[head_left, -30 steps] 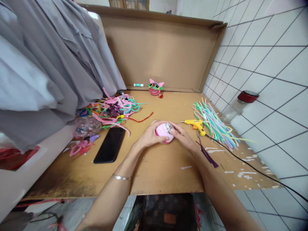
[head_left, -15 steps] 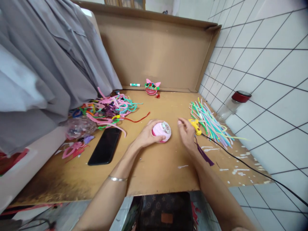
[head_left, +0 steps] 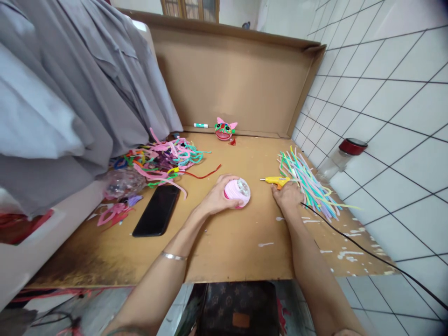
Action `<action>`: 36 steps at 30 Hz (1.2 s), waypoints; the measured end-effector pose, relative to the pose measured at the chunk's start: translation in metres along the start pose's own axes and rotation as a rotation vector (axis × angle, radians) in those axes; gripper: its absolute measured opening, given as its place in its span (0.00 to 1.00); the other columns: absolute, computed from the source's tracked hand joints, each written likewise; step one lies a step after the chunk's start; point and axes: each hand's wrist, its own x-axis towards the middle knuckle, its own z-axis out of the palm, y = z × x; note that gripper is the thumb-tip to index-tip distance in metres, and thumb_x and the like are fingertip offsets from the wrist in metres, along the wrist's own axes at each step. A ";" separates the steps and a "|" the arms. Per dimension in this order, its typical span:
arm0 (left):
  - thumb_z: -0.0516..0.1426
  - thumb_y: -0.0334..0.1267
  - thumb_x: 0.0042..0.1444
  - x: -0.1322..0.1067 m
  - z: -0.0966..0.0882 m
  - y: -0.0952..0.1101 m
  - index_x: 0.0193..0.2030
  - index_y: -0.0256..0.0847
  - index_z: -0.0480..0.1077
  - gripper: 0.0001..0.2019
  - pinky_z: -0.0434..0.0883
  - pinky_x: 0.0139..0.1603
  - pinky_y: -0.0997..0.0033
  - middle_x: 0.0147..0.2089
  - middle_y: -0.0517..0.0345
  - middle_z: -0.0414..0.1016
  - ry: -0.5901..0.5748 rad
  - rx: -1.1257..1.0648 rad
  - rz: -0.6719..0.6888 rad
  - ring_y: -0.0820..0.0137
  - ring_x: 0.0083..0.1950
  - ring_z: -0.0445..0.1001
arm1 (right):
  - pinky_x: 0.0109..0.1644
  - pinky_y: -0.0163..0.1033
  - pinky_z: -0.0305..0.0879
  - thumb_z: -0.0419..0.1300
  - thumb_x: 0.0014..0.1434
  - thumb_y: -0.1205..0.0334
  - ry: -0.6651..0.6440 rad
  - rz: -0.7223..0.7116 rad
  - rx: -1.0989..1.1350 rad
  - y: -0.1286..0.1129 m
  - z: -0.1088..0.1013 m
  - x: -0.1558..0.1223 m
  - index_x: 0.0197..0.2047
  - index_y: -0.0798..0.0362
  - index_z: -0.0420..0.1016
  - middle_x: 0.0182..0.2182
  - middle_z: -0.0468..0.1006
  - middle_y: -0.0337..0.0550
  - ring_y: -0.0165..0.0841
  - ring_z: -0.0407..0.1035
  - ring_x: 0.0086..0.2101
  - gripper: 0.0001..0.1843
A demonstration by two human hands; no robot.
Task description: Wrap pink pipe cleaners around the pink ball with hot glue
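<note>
My left hand [head_left: 217, 197] is closed around a round pink piece [head_left: 231, 191], which seems wound with pipe cleaner and has a clear, shiny patch facing right. Its fingers lie over the far side and the thumb over the near side. To the right, my right hand [head_left: 290, 194] is wrapped over the yellow glue gun [head_left: 276, 180]. The gun's metal nozzle points left toward the pink piece, and its handle is mostly hidden by the hand. A black cord [head_left: 336, 228] trails from the gun to the lower right.
Loose pipe cleaners [head_left: 308, 179] lie in a bundle at right, with a tangled heap [head_left: 168, 156] at left. A phone [head_left: 156, 211], a clear plastic bag [head_left: 124, 183], a pink-eared animal-face figure [head_left: 224, 129], a glue stick [head_left: 200, 125] and a red-lidded jar [head_left: 336, 161] surround the work area. Cardboard [head_left: 231, 79] stands behind.
My right hand has moved right and taken hold of the glue gun, whose nozzle now shows pointing left. The purple tassel is now out of sight. My left hand keeps the pink piece.
</note>
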 end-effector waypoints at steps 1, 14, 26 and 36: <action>0.69 0.39 0.39 0.000 0.000 -0.001 0.57 0.44 0.66 0.35 0.62 0.68 0.49 0.59 0.50 0.67 0.006 -0.011 -0.007 0.56 0.62 0.67 | 0.47 0.56 0.68 0.58 0.59 0.48 -0.005 0.018 -0.004 0.000 0.001 0.001 0.51 0.70 0.71 0.47 0.75 0.74 0.58 0.72 0.48 0.31; 0.67 0.40 0.38 0.001 -0.003 -0.002 0.57 0.39 0.66 0.35 0.71 0.58 0.58 0.56 0.49 0.73 0.012 -0.258 -0.148 0.59 0.54 0.74 | 0.50 0.49 0.67 0.58 0.56 0.53 0.296 -0.189 0.429 -0.006 -0.017 -0.001 0.48 0.58 0.73 0.43 0.74 0.56 0.47 0.70 0.45 0.21; 0.68 0.40 0.37 -0.001 -0.008 -0.005 0.57 0.38 0.66 0.36 0.72 0.51 0.64 0.50 0.51 0.76 -0.068 -0.442 -0.218 0.63 0.47 0.75 | 0.49 0.49 0.68 0.58 0.59 0.53 0.372 -0.555 0.621 -0.022 -0.029 -0.026 0.44 0.53 0.71 0.39 0.71 0.50 0.45 0.69 0.44 0.14; 0.69 0.39 0.34 0.000 -0.013 -0.002 0.55 0.37 0.67 0.37 0.71 0.48 0.69 0.48 0.52 0.75 -0.071 -0.526 -0.254 0.66 0.45 0.73 | 0.41 0.45 0.68 0.59 0.60 0.56 0.483 -0.663 0.631 -0.024 -0.028 -0.028 0.45 0.52 0.71 0.37 0.71 0.46 0.41 0.69 0.38 0.13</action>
